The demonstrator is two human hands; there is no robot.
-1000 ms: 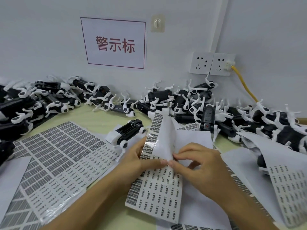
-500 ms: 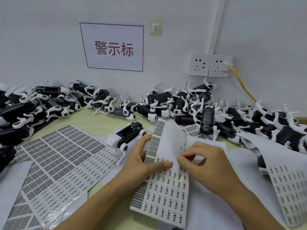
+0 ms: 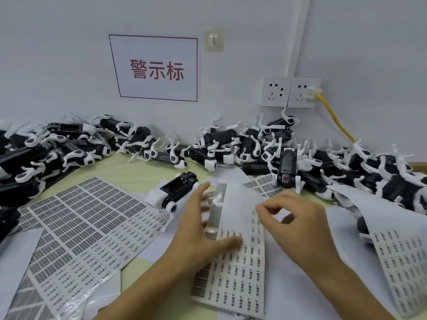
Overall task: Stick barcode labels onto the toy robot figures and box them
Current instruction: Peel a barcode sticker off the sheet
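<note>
Fingers of my left hand [image 3: 203,229] lie spread and loose on the label sheet [image 3: 233,273]; those of my right hand [image 3: 298,225] pinch together above its curled top, though blur hides what they hold. Behind, toy robots [image 3: 219,144] are piled along the wall. One toy robot [image 3: 175,192] lies just beside the sheet.

Left hand [image 3: 198,229]: earlier it pinched the label sheet [image 3: 233,273] at its fold, fingertip to fingertip with the right; now fingers spread, thumb flat on the sheet, blurred.

Right hand [image 3: 298,227]: has come off the fold and lifted, thumb and forefinger curled together; whether a label sits between them cannot be told.

Sheet: the raised backing flap at frame centre has dropped lower.

Camera tilted down and closer; the wall sign [image 3: 157,68] sits lower in frame.
</note>
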